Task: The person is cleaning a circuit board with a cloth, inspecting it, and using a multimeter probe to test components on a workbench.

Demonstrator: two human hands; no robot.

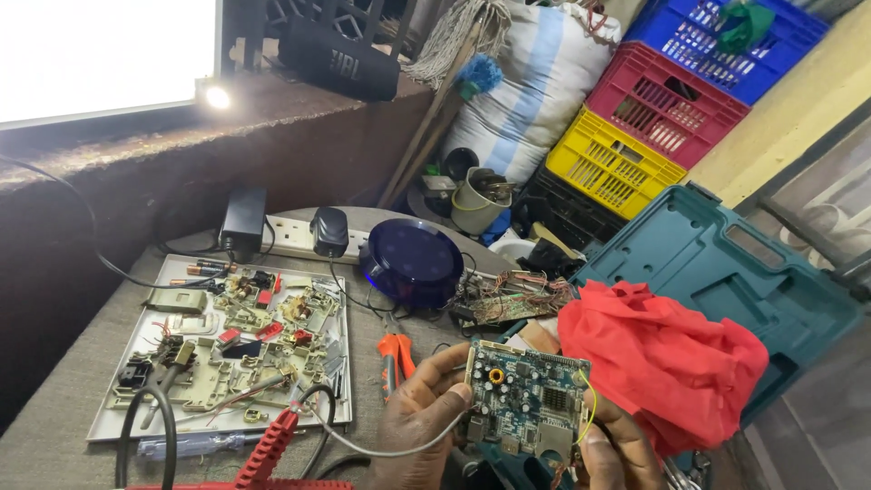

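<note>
Both hands sit at the bottom centre of the frame, and I've got a blue-green circuit board pinched between them. Left hand grips the board's left edge, thumb on the face, fingers curled behind. Right hand clamps the lower right corner, thumb up along the edge; the rest of that hand is cut off by the frame, so I can't tell more. Board is lifted off the table, tilted toward the camera, component side up, with a yellow wire looping off its right edge.

Red cloth just right of the board, draped over an open teal tool case. Orange-handled pliers on the grey table, just left of my left hand. Pale tray of dismantled parts at lower left. Dark blue round dish at centre, white power strip behind it. Stacked yellow, red and blue crates upper right.
</note>
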